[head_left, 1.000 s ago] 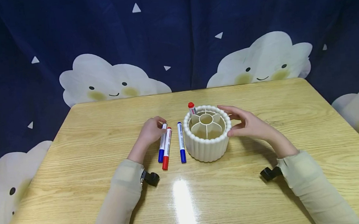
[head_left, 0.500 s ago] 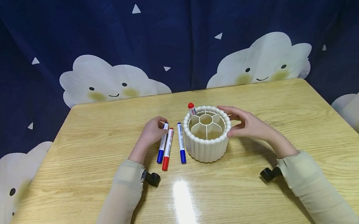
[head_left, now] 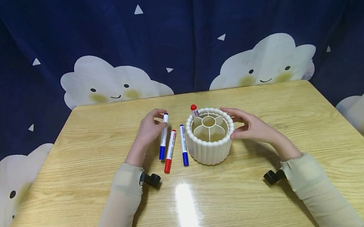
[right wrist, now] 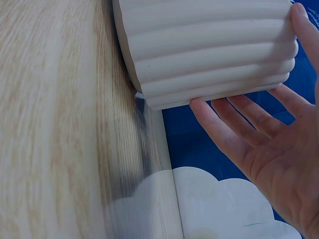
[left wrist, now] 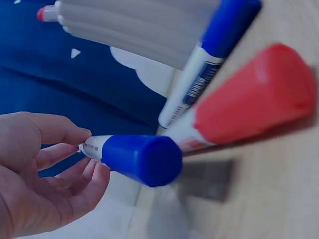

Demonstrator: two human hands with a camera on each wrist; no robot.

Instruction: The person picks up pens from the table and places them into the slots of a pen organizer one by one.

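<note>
My left hand [head_left: 148,130] pinches a white marker with a blue cap [head_left: 163,136] between thumb and fingertips. In the left wrist view its blue end [left wrist: 142,158] points toward the camera, held off the table. Just right of it on the table lie a red-capped marker [head_left: 170,152] and a second blue-capped marker [head_left: 184,146]. A cream, ribbed round pen holder [head_left: 210,152] stands upright beside them, divided into compartments. One red-topped marker [head_left: 194,109] stands in its back left compartment. My right hand [head_left: 252,126] holds the holder's right side, thumb and fingers spread along the wall [right wrist: 209,55].
Everything rests on a light wooden table [head_left: 76,182]. Behind it hangs a dark blue curtain [head_left: 174,30] with white smiling clouds. Each wrist carries a small black camera. A bright reflection lies on the tabletop near the front.
My left hand has lifted the blue-capped marker and moved it slightly away from me, apart from the red one. My right hand stays at the pen holder.
</note>
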